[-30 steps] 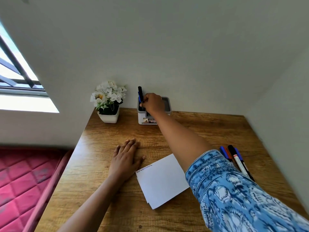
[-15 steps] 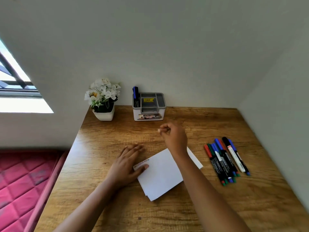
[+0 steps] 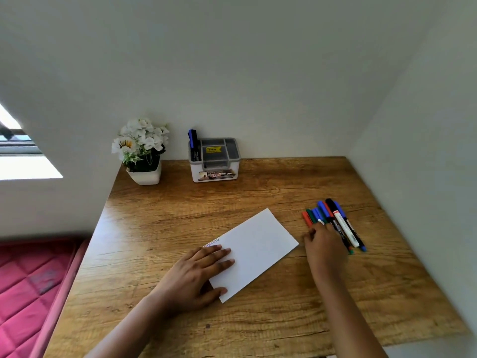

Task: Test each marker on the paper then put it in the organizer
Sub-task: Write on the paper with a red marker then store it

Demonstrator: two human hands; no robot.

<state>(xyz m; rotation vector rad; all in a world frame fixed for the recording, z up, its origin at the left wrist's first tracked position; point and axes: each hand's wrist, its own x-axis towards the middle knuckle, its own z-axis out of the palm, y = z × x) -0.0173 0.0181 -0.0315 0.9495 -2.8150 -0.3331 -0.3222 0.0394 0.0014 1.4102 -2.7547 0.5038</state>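
A white sheet of paper (image 3: 255,249) lies on the wooden desk, with coloured scribbles along its left corner. My left hand (image 3: 198,270) rests flat on that corner, fingers spread. Several markers (image 3: 335,220) lie side by side at the right: red, green, blue and black ones. My right hand (image 3: 324,244) reaches onto the near ends of the row, its fingertips touching the markers; no marker is lifted. The grey and white organizer (image 3: 214,161) stands at the back by the wall. Two markers (image 3: 193,143), blue-capped, stand in its left compartment.
A white pot of white flowers (image 3: 142,151) stands at the desk's (image 3: 180,208) back left corner. White walls close the back and right sides. A pink mattress (image 3: 28,288) lies below the left edge. A window (image 3: 18,148) is at far left.
My right hand left a marker in the organizer, drew back across the desk and came down on the marker row at the right. My left hand slid onto the paper's corner.
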